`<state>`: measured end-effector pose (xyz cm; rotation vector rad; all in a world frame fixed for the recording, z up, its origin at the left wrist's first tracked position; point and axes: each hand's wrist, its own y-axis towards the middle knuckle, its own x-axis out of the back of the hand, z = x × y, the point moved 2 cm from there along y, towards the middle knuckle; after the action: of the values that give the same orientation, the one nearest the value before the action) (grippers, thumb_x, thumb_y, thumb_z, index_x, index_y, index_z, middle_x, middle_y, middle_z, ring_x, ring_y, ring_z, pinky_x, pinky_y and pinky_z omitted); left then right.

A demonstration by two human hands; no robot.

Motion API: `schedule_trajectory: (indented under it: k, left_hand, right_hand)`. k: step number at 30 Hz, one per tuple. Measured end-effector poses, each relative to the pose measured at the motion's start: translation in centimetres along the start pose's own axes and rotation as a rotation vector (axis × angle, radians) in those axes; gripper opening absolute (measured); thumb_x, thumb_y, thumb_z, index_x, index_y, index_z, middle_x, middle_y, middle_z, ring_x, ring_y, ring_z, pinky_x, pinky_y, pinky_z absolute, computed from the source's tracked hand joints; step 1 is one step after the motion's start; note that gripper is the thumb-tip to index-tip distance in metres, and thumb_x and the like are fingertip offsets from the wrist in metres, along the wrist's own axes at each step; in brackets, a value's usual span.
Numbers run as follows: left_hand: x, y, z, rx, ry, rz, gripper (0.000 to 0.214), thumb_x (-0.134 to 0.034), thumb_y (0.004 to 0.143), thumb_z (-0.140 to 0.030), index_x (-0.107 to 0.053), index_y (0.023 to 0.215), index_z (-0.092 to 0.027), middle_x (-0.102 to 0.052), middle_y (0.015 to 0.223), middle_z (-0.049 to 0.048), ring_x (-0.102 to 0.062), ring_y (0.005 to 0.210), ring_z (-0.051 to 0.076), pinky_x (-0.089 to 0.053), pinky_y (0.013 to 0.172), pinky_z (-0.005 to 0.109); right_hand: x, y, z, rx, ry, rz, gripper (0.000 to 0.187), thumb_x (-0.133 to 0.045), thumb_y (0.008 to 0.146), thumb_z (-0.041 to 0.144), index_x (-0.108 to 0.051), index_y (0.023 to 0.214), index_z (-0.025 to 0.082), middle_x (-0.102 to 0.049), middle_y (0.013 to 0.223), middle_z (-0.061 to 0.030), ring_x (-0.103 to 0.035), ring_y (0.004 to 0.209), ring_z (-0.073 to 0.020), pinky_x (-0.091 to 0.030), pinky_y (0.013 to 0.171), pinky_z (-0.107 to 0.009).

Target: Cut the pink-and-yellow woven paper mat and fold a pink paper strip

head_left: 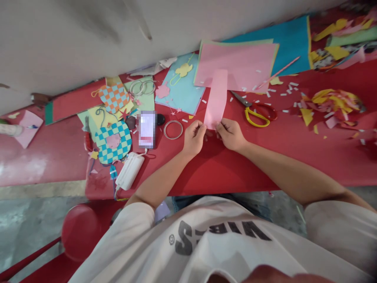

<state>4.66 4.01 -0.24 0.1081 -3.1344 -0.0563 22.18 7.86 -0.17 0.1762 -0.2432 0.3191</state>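
My left hand (194, 137) and my right hand (231, 134) both pinch the lower end of a long pink paper strip (216, 98), which lies flat on the red table (235, 173). Its far end overlaps a larger pink paper sheet (235, 65). To the right of my right hand lie scissors with yellow handles (256, 112), their blades pointing toward the strip. A thin metal ring (173, 129) rests just left of my left hand. My fingers hide the strip's bottom edge.
Left of my hands are a phone (146, 129), a white charger (129, 171) with cables, and woven checkered paper crafts (113, 141). A blue sheet (291, 43) lies at the back, and coloured scraps (332, 104) are scattered on the right. A wall (88, 39) runs along the far edge.
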Motion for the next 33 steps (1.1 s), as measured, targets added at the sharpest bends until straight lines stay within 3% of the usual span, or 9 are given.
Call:
schedule_trajectory:
  k: [9,14,17,20,23,25,28,31,33]
  left_hand:
    - [1.3,1.5,0.8,0.015,-0.023,-0.071,0.034,-0.075,0.100,-0.049,-0.063,0.082,-0.022,-0.060,0.068,-0.0036,-0.059,0.060,0.011,-0.050,0.063,0.028]
    - [1.0,1.6,1.0,0.054,-0.122,0.004,0.037,-0.071,0.101,-0.056,-0.069,0.124,-0.027,-0.078,0.113,0.0065,-0.076,0.102,0.019,-0.061,0.090,0.036]
    - [0.0,0.7,0.8,0.115,-0.231,0.155,0.050,-0.073,0.099,-0.061,-0.065,0.140,-0.032,-0.075,0.138,0.0095,-0.077,0.115,0.023,-0.063,0.093,0.040]
    - [-0.6,0.0,0.4,0.202,-0.299,0.236,0.051,-0.075,0.097,-0.056,-0.066,0.140,-0.030,-0.077,0.135,0.0106,-0.078,0.112,0.026,-0.065,0.086,0.040]
    - [-0.4,0.3,0.1,0.260,-0.383,0.238,0.046,-0.067,0.100,-0.054,-0.068,0.136,-0.026,-0.080,0.131,0.0120,-0.078,0.119,0.029,-0.066,0.089,0.042]
    - [-0.1,0.8,-0.1,0.265,-0.418,0.212,0.044,-0.065,0.098,-0.052,-0.070,0.131,-0.024,-0.081,0.129,0.0127,-0.077,0.127,0.030,-0.066,0.096,0.043]
    - [0.3,1.4,0.1,0.266,-0.413,0.152,0.039,-0.068,0.092,-0.046,-0.073,0.122,-0.021,-0.083,0.122,0.0128,-0.077,0.126,0.031,-0.065,0.098,0.043]
    - [0.1,1.3,0.4,0.294,-0.440,0.162,0.038,-0.072,0.090,-0.038,-0.070,0.123,-0.020,-0.083,0.121,0.0130,-0.082,0.116,0.031,-0.068,0.094,0.044]
    - [-0.3,0.9,0.3,0.313,-0.460,0.195,0.046,-0.074,0.088,-0.031,-0.064,0.132,-0.021,-0.082,0.124,0.0125,-0.084,0.106,0.030,-0.069,0.088,0.045]
  right_hand:
    - [-0.1,-0.2,1.1,0.024,-0.034,0.129,0.054,-0.060,0.107,0.049,-0.049,0.062,0.023,-0.051,0.054,0.0017,-0.043,0.052,-0.0115,-0.033,0.053,-0.032]
    - [-0.2,-0.8,1.6,0.180,-0.074,0.125,0.046,-0.067,0.081,0.017,-0.026,0.061,0.025,-0.027,0.055,0.0066,-0.024,0.052,-0.0086,-0.022,0.052,-0.032]
    - [-0.5,-1.2,2.2,0.298,-0.158,0.203,0.036,-0.067,0.073,0.014,-0.034,0.062,0.025,-0.041,0.056,0.0048,-0.034,0.053,-0.0110,-0.031,0.054,-0.032]
    - [-1.0,-1.6,2.9,0.471,-0.348,0.299,0.015,-0.076,0.079,0.025,-0.061,0.077,0.023,-0.072,0.085,-0.0080,-0.061,0.081,-0.0254,-0.050,0.073,-0.040]
    - [-1.3,-1.8,3.1,0.584,-0.430,0.350,0.021,-0.079,0.088,0.041,-0.073,0.097,0.023,-0.077,0.109,-0.0137,-0.064,0.107,-0.0357,-0.053,0.093,-0.053]
    - [-1.2,-1.8,2.9,0.596,-0.399,0.293,0.019,-0.078,0.091,0.040,-0.074,0.103,0.025,-0.077,0.114,-0.0119,-0.065,0.110,-0.0353,-0.051,0.099,-0.056]
    - [-0.5,-1.5,2.6,0.529,-0.329,0.028,0.015,-0.075,0.096,0.036,-0.072,0.107,0.027,-0.075,0.120,-0.0111,-0.067,0.116,-0.0350,-0.050,0.106,-0.059]
    - [0.3,-0.9,1.9,0.375,-0.186,-0.226,0.024,-0.074,0.099,0.042,-0.069,0.116,0.026,-0.070,0.124,-0.0136,-0.067,0.121,-0.0344,-0.053,0.104,-0.056]
    - [0.4,-0.4,1.0,0.227,-0.017,-0.245,0.034,-0.075,0.100,0.050,-0.067,0.123,0.026,-0.068,0.126,-0.0132,-0.069,0.115,-0.0309,-0.058,0.096,-0.050]
